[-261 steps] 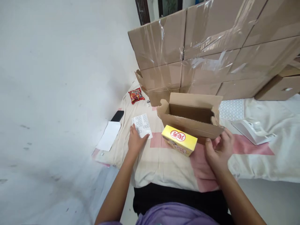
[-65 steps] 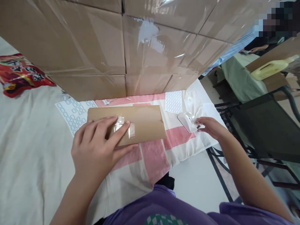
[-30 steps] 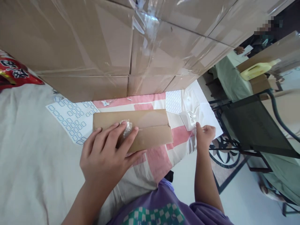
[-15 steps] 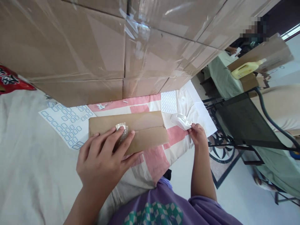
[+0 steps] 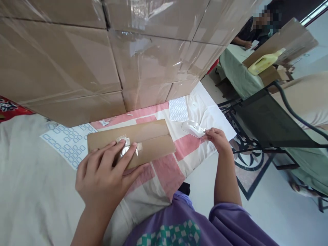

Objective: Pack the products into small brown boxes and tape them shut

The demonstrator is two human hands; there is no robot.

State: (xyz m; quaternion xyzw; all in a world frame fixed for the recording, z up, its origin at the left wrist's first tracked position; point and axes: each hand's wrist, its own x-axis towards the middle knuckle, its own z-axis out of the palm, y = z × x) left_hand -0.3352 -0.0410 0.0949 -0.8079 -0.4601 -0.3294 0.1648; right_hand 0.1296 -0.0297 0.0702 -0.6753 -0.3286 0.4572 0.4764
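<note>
A small closed cardboard box point(image 5: 151, 140) lies flat on the cloth-covered table, with a strip of clear tape point(image 5: 126, 146) across its flap seam. My left hand point(image 5: 102, 174) rests on the box, fingers stretched out and pressing the tape down. My right hand point(image 5: 217, 138) is pinched at the front of a white tape dispenser point(image 5: 192, 128) that sits to the right of the box; what its fingertips hold is too small to make out.
A wall of taped cardboard cartons point(image 5: 102, 54) rises just behind the box. Sticker sheets point(image 5: 67, 144) point(image 5: 178, 109) lie on the cloth, a red snack packet point(image 5: 10, 106) at far left. A black chair point(image 5: 269, 123) and another person at a green table point(image 5: 238, 71) are to the right.
The view has swung left and the box sits a little lower left in it. My right hand stays pinched at the dispenser's front. My left hand keeps pressing the tape.
</note>
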